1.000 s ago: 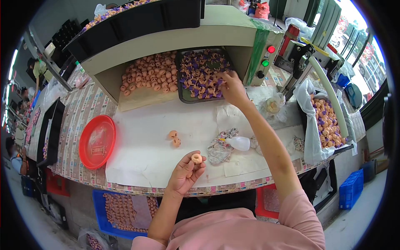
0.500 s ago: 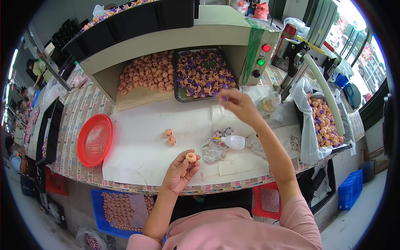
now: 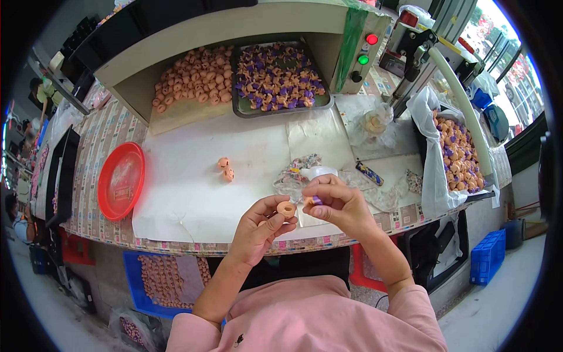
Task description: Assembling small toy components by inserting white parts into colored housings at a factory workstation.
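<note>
Over the near edge of the table, my left hand [image 3: 255, 232] grips a small peach-coloured hollow ball [image 3: 286, 209], its round opening facing up. Part of another peach piece shows by the palm, mostly covered by the fingers. Close on its right, my right hand [image 3: 346, 208] pinches a small peach-and-purple plastic piece [image 3: 314, 200] between thumb and fingertips. The two held pieces are near each other but apart. Two peach hollow balls [image 3: 226, 169] lie together on the white sheet. Just beyond my right hand sits a white squeeze bottle [image 3: 319, 171], partly hidden.
Peach balls [image 3: 196, 79] are heaped under the machine's hood, beside a dark tray [image 3: 281, 111] of peach-and-purple pieces. A red dish [image 3: 120, 182] is at left. A lined bin [image 3: 460, 152] of joined pieces and a lever press [image 3: 419, 76] stand at right. A blue tray [image 3: 132, 281] is below.
My right hand has come back from the dark tray to beside my left, holding a peach-and-purple piece. My left hand has shifted right. A dark patterned tube beyond my right forearm is uncovered.
</note>
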A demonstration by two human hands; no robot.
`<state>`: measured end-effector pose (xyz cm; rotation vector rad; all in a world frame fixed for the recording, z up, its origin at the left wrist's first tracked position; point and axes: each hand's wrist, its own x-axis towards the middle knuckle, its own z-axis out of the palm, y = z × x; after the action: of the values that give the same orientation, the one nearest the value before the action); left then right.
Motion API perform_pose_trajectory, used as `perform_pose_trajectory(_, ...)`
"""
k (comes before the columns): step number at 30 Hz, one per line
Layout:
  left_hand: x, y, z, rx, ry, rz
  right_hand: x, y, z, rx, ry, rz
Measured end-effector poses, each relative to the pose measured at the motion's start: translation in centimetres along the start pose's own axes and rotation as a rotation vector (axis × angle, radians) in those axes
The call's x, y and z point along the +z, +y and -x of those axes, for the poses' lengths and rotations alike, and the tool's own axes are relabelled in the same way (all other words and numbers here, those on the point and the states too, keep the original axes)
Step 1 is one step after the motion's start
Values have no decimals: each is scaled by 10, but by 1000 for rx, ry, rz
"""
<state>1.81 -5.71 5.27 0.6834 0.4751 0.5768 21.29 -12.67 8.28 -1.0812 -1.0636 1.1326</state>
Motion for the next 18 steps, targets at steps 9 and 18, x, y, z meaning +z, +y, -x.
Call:
perform_pose_trajectory(9,7,-21,-3,16,15,-163,-4,-3,21,-171,37,532)
perform_pose_trajectory(18,4,-36,-8,-85,-37,-40,-13,1,25,-182,55,548)
